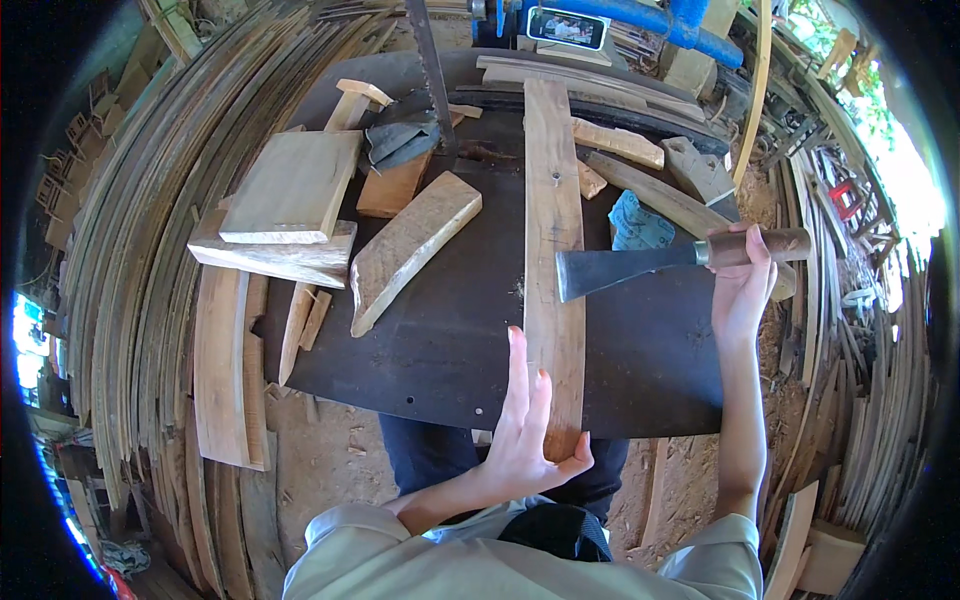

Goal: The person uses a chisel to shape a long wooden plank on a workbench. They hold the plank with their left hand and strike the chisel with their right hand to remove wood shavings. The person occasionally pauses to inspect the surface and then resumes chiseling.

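My right hand (pixel 745 275) is closed round the brown wooden handle of a chopping knife (pixel 630 272), out to the right. Its dark blade flares toward a straight end, which overlaps the middle of a long, narrow wooden plank (pixel 555 210); whether it touches the wood I cannot tell. The plank runs from the far side of the dark table (pixel 440 350) toward my body. At its near end is my left hand (pixel 525 430), with fingers stretched and spread along the left edge and the thumb by the right side of the end.
Left of the plank lie a thick offcut (pixel 415 250) and stacked square boards (pixel 290 185). A blue cloth (pixel 640 222) and more offcuts (pixel 620 142) lie on the right. An upright metal blade (pixel 430 75) rises beyond, and a phone (pixel 567 28) stands at the back. Long timber strips (pixel 150 260) line the left.
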`<action>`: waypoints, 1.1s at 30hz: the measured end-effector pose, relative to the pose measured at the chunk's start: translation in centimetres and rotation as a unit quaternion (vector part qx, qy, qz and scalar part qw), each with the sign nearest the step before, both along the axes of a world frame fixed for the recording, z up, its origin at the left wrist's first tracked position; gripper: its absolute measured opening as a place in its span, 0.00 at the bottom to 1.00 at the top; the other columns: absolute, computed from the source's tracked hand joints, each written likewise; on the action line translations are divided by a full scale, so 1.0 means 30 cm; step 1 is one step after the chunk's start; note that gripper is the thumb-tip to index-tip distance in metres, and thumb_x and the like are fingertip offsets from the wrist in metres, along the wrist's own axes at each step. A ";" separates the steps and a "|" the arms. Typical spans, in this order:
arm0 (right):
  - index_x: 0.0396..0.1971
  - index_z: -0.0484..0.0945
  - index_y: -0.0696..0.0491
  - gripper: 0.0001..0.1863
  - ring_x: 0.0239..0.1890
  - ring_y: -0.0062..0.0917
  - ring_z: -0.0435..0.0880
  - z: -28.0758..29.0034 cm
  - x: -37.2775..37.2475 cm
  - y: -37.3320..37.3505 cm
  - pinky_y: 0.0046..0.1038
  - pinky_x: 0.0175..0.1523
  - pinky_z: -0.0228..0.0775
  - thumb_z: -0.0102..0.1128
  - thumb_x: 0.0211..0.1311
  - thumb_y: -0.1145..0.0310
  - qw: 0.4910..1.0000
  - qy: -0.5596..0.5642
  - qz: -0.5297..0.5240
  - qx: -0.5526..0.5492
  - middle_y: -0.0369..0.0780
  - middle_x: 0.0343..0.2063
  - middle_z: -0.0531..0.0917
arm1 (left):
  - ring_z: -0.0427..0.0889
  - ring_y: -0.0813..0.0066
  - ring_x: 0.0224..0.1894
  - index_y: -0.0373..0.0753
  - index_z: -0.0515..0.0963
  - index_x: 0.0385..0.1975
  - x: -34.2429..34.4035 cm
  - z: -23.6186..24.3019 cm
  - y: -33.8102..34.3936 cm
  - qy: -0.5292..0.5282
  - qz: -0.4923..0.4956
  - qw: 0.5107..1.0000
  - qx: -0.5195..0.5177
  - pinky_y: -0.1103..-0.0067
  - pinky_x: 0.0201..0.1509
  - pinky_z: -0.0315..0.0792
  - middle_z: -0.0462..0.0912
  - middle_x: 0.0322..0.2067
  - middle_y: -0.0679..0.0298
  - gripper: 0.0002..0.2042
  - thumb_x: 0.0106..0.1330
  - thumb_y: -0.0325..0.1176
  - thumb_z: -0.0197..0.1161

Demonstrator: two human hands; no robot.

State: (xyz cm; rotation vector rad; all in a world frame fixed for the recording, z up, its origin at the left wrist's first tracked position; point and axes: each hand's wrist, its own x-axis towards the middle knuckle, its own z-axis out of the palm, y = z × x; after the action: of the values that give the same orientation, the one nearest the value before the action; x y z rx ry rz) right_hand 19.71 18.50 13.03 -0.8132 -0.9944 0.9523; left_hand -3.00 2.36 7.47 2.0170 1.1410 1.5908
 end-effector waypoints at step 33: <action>0.39 0.75 0.55 0.14 0.31 0.26 0.81 -0.049 -0.101 -0.061 0.26 0.28 0.68 0.65 0.61 0.62 0.987 -0.106 0.115 0.029 0.42 0.34 0.82 | 0.20 0.30 0.70 0.61 0.10 0.65 -0.004 -0.015 -0.016 -0.008 -0.009 0.997 -0.070 0.40 0.67 0.35 0.13 0.67 0.39 0.66 0.47 0.31 0.71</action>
State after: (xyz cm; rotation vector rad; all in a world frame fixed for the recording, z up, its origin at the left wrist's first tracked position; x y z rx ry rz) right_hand 16.67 16.66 11.54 -0.7729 -1.3175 1.0428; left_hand -3.12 1.88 7.01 1.9169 1.1886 1.4729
